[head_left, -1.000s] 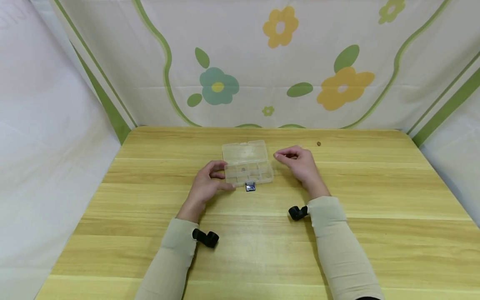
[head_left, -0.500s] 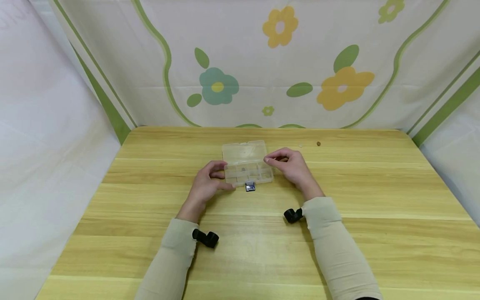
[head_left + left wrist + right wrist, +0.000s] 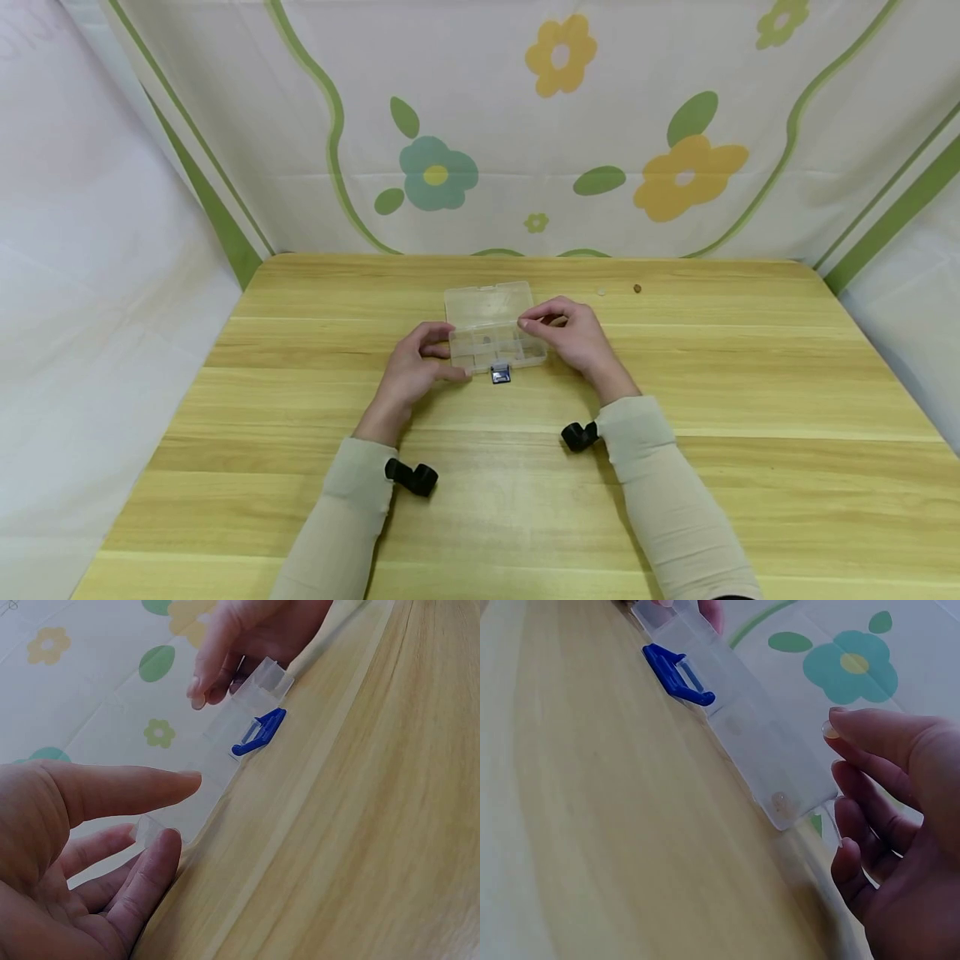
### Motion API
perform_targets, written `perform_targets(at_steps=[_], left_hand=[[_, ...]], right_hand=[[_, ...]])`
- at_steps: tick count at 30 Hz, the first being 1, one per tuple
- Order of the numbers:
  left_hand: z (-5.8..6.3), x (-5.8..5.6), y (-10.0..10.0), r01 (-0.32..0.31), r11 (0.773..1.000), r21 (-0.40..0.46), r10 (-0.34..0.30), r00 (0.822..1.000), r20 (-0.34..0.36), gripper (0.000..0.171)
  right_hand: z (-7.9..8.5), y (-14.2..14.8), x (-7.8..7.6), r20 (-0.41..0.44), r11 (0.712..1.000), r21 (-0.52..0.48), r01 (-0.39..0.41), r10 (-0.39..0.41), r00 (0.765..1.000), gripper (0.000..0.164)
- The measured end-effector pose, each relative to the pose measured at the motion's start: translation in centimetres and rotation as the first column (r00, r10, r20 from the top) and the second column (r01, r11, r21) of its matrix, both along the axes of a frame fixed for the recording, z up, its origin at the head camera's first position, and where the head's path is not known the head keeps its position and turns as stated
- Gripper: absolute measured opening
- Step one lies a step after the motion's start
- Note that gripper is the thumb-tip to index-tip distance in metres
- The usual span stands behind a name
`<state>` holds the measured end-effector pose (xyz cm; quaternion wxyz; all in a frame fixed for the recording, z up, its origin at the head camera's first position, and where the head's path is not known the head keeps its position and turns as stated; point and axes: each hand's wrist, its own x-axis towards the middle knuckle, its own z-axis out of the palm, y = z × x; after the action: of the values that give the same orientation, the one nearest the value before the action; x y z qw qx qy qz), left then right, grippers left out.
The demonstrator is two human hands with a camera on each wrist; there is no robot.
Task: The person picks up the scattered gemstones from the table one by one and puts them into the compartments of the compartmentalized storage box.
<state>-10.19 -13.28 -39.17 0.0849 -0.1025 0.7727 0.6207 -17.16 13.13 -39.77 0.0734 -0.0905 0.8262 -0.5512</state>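
Nearest you, the blue clasp (image 3: pixel 500 374) hangs off the front of the clear box (image 3: pixel 742 765), facing you. The box sits mid-table, its long axis running left to right, its right end angled slightly away. Your left hand (image 3: pixel 408 367) grips the left end, thumb at the front corner. Your right hand (image 3: pixel 573 333) is over the right end, thumb and finger nearly closed on what looks like a tiny clear bead (image 3: pixel 829 730). You seem to be partway through filling the compartments; the next move likely calls for lowering those fingertips and letting go cleanly. Behind, the lid (image 3: pixel 487 305) lies open. Farther off to the right are a pale bit (image 3: pixel 602 292) and a brown bit (image 3: pixel 637 288).
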Motion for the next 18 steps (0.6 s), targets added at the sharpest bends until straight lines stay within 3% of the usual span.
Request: perform_targets(at_steps=[11, 18], left_hand=[[0.0, 0.0, 0.0, 0.004, 1.0, 0.002, -0.004, 1.0, 0.0, 0.074], [0.0, -0.1, 0.1, 0.0, 1.0, 0.0, 0.0, 1.0, -0.001, 0.074]], right_hand=[[0.3, -0.8, 0.3, -0.022, 1.0, 0.023, -0.008, 0.009, 1.0, 0.017], [0.3, -1.4, 0.5, -0.105, 0.994, 0.099, -0.054, 0.065, 0.992, 0.012]])
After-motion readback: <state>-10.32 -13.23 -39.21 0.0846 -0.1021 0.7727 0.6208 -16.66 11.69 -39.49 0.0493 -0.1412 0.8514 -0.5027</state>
